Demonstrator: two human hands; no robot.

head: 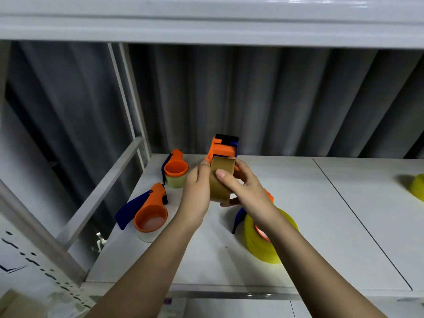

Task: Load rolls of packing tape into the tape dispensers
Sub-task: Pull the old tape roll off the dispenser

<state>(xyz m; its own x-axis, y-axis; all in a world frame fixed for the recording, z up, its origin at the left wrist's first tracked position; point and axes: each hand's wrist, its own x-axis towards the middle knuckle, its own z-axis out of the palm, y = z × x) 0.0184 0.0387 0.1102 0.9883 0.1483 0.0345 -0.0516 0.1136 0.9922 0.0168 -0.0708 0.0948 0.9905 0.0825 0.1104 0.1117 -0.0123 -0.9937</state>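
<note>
Two hands are closed around one brown tape roll (221, 180).
It is gripped above the white shelf (298, 226) by left hand (197, 191) and right hand (246, 187), against an orange dispenser (223, 146).

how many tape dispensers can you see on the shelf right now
4. One at the back left, one front left, one held up in the hands, and one under the right forearm carrying a yellow roll. Others may be out of view.

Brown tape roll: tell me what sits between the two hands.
In the head view, the brown tape roll sits between the left hand and right hand, both gripping it. The orange dispenser rises just behind it.
</note>
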